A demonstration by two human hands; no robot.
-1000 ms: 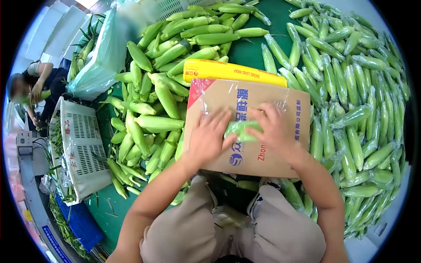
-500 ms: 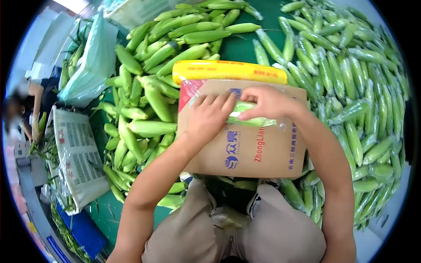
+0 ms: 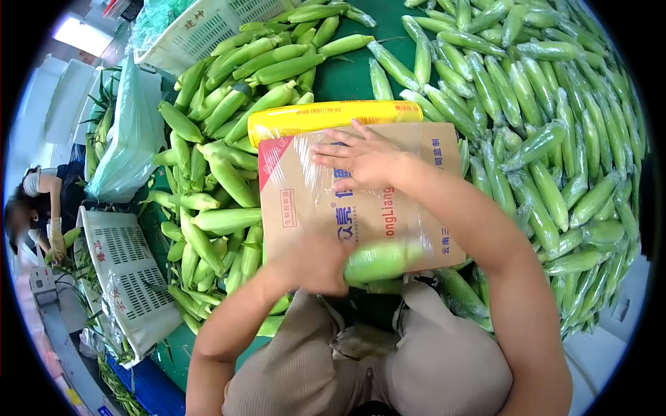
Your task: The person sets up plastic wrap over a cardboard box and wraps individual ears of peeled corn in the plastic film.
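Observation:
My left hand (image 3: 316,267), smeared by motion, is closed round one end of a green ear of corn (image 3: 383,262) at the box's near edge. Whether that ear has film round it is too blurred to tell. Fingers spread, my right hand (image 3: 364,161) lies flat on the cardboard box (image 3: 295,177), over a sheet of clear film stretched across its top. Along the far side of the box lies a yellow roll of cling wrap (image 3: 333,116), just beyond my right fingertips.
Bare ears of corn in husk (image 3: 225,173) are heaped left of the box. Film-wrapped ears (image 3: 527,90) cover the right side. White crates (image 3: 125,267) stand at the left and far back. A person (image 3: 52,197) works at the far left, holding corn.
My left hand has moved toward me with the ear, off the box's middle. My right hand has let go of the ear and spread on the film. The view has shifted slightly.

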